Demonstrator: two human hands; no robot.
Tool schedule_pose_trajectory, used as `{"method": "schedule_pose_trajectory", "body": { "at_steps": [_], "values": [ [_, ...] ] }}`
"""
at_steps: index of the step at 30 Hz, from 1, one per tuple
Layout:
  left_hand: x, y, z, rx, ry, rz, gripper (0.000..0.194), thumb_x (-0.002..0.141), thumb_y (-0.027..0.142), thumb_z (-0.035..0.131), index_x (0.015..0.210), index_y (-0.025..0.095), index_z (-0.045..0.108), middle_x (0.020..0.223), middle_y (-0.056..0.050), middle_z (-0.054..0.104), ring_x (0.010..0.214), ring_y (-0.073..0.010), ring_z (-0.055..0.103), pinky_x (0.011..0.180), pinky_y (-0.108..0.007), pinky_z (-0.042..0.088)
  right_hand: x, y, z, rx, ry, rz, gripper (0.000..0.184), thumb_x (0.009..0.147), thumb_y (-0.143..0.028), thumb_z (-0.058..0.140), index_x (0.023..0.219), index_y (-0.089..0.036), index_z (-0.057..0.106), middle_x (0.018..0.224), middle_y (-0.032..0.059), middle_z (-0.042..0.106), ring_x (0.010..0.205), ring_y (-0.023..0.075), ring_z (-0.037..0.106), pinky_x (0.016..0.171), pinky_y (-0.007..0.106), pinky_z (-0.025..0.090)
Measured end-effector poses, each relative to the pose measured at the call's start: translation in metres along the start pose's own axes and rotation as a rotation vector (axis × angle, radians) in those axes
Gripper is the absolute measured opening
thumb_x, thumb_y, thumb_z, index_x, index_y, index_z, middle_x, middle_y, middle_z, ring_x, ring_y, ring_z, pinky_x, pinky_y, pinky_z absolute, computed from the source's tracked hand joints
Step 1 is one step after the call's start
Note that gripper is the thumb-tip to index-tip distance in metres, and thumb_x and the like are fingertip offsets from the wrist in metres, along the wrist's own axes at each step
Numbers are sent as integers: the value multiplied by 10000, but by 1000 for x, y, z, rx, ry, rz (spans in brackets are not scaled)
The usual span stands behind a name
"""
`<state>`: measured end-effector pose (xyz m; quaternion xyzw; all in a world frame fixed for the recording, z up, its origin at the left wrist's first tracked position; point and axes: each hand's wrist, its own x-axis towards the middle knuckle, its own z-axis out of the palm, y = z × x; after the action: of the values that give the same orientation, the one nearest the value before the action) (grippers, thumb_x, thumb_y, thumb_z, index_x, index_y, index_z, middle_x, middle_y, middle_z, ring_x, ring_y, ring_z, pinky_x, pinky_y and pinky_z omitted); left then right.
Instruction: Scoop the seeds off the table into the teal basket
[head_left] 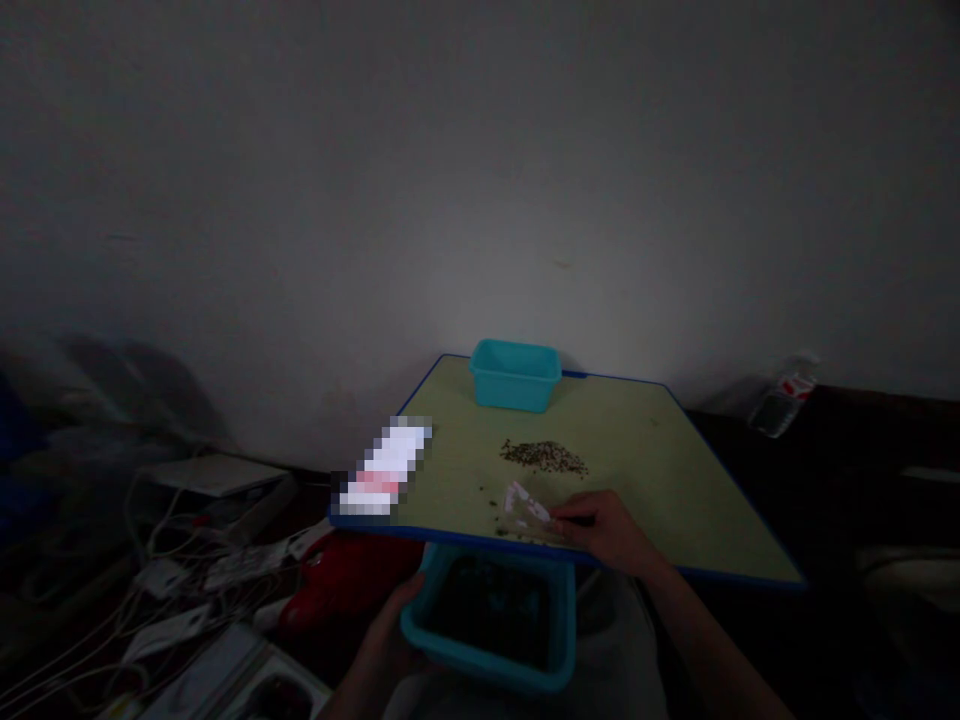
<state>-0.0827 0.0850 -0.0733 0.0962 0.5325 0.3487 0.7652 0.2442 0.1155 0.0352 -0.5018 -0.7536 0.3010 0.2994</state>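
My left hand (394, 632) grips the left side of a teal plastic basin (487, 655), held just below the table's front edge. Dark contents lie inside that basin, too dim to make out. Over the front of the yellowish table (645, 480), my right hand (600, 525) pinches a clear, crinkled plastic piece (525, 508) with whitish glints, perhaps a small bag. Several dark crumbs surround the plastic near the edge. Just beyond it spreads a loose patch of small dark grains (546, 457) mixed with paler ones.
A second teal basin (516, 388) stands at the table's back, near the wall. A blurred-out bright phone-like slab (386, 468) lies at the left edge. Cables and power strips (247, 565) clutter the floor at left, beside red cloth (349, 585). A clear plastic package (784, 400) is at right.
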Motion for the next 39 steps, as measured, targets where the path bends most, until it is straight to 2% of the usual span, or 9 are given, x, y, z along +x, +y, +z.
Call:
{"method": "schedule_pose_trajectory", "body": {
  "at_steps": [6,12,14,19,21,25,28,34,39],
  "values": [
    [-2,-3,0,33,-52,23,851,843,580,555,1496,59,394,800,-94,780,868,-371,717,764,-446,547,-2,-12,5,54,-19,-23,212,914,-335,648,988,-263,833,864,28,792,768,187,710,686,266,513],
    [-7,-3,2,45,-13,51,905,832,605,555,1513,39,368,754,-81,765,807,-351,704,724,-421,534,-1,-16,6,106,-37,-27,208,905,-349,666,999,-262,830,862,22,792,768,188,715,669,259,512],
    [-7,-2,1,45,-12,55,892,844,595,541,1515,35,363,752,-84,762,805,-355,700,717,-433,536,4,-12,5,114,8,-10,207,888,-352,681,991,-253,831,876,29,799,770,199,719,666,270,521],
    [-4,3,-6,46,33,47,858,858,549,523,1539,64,333,682,-72,741,802,-383,711,781,-478,533,29,0,4,-5,237,81,216,858,-327,690,1000,-244,830,941,59,812,803,241,737,717,330,556],
    [-5,6,-7,37,23,50,874,847,543,537,1550,75,314,687,-69,751,775,-388,721,789,-485,536,44,-1,9,-50,257,78,216,858,-293,680,1008,-250,829,935,55,813,778,232,735,708,327,553],
    [-9,11,-8,-44,18,75,867,868,505,537,1565,58,280,757,-93,795,750,-375,741,732,-478,561,66,-8,22,-123,205,53,220,849,-240,677,1004,-276,830,823,11,806,688,194,703,664,298,518],
    [-8,13,-14,-71,17,66,831,895,489,524,1553,34,302,743,-101,799,705,-362,740,709,-480,567,70,-13,29,-164,146,3,226,850,-210,668,988,-278,833,767,-8,790,672,180,678,661,284,491],
    [-3,12,-21,-46,98,89,757,861,526,579,1487,118,457,747,-93,792,806,-396,744,770,-526,563,47,-22,33,-111,24,-15,226,872,-243,639,975,-280,836,779,-12,785,706,188,688,650,273,496],
    [-5,12,-21,-60,74,103,749,863,481,607,1479,86,446,689,-91,778,741,-381,736,705,-500,572,33,-31,36,-36,-27,-20,220,883,-252,639,982,-257,835,809,-1,787,712,174,689,633,253,485]
  ]
}}
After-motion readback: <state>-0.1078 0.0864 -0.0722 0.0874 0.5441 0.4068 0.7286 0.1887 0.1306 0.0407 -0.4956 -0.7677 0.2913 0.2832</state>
